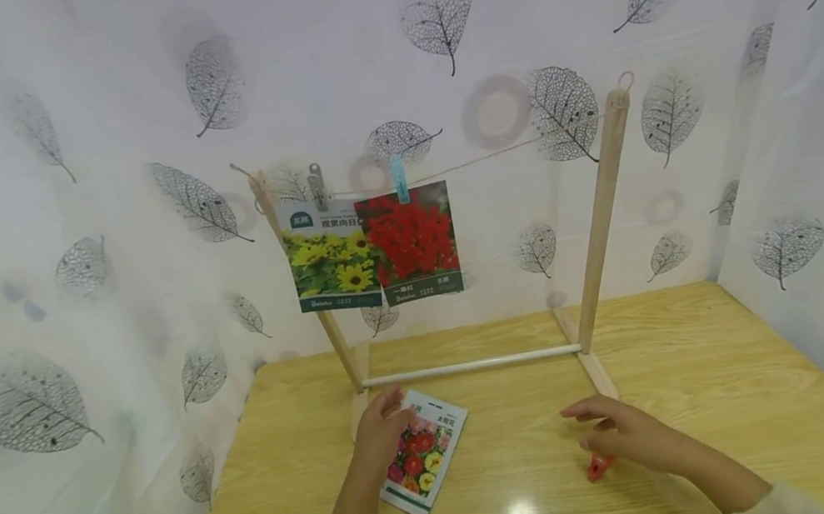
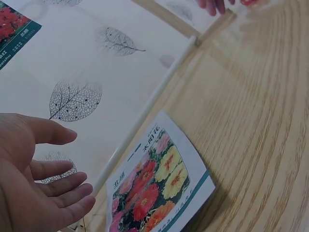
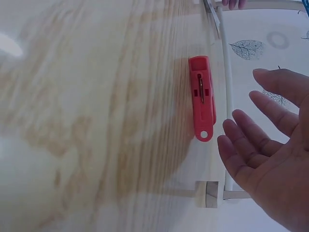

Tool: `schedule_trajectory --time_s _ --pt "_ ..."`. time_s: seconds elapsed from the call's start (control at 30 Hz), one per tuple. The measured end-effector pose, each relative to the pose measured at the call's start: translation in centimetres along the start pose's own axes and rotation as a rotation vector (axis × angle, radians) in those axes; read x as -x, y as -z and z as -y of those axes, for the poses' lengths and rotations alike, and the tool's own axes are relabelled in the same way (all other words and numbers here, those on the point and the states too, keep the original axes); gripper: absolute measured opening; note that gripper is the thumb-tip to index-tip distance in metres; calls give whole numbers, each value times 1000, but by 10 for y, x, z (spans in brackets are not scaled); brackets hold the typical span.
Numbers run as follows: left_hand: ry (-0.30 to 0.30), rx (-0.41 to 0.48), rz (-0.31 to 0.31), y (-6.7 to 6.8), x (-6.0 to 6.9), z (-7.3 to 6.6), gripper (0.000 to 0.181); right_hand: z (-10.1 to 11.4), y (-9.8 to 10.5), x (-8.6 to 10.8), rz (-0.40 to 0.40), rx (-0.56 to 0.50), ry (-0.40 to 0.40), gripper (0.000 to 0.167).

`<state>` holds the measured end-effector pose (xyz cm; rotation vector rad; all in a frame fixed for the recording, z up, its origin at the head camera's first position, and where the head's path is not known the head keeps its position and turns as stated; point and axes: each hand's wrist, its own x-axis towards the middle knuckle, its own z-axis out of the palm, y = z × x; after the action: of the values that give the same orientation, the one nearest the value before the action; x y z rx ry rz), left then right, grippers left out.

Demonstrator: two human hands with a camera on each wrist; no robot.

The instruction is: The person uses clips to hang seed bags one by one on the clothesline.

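A seed packet with multicoloured flowers [image 1: 424, 457] lies on the table; my left hand [image 1: 376, 437] is at its upper left edge in the head view. In the left wrist view the left hand [image 2: 46, 179] has spread, relaxed fingers, beside the packet [image 2: 149, 188]. A red clip [image 3: 203, 99] lies on the wood close to my right hand [image 3: 275, 150], whose fingers are loosely bent and hold nothing. From above, the right hand [image 1: 630, 435] partly covers the red clip [image 1: 598, 466]. A yellow-flower packet [image 1: 333, 265] and a red-flower packet [image 1: 414, 244] hang from the string, overlapping.
A wooden frame with a right post [image 1: 604, 220], a left post [image 1: 339, 348] and a white bottom rod [image 1: 469, 366] stands at the back of the table [image 1: 694, 361]. A grey clip [image 1: 317, 185] and a blue clip [image 1: 400, 179] grip the string. Leaf-patterned curtain [image 1: 505, 281] hangs behind.
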<state>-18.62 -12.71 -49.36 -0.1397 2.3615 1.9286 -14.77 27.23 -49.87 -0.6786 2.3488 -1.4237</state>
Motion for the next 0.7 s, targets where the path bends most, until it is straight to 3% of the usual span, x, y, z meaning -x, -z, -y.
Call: schedule_trajectory --time_s 0.23,0.4,0.57,0.7 --pt "17 -75 17 3 -1 8 63 -2 -3 2 -1 58 49 44" --pt "37 -171 -34 4 -2 13 63 -3 -4 2 54 13 56 45" --pt "-18 -328 -56 3 -3 19 61 -5 -4 1 99 -4 57 46" --pt "-68 -465 -73 1 -3 23 62 -6 -4 1 104 53 61 45"
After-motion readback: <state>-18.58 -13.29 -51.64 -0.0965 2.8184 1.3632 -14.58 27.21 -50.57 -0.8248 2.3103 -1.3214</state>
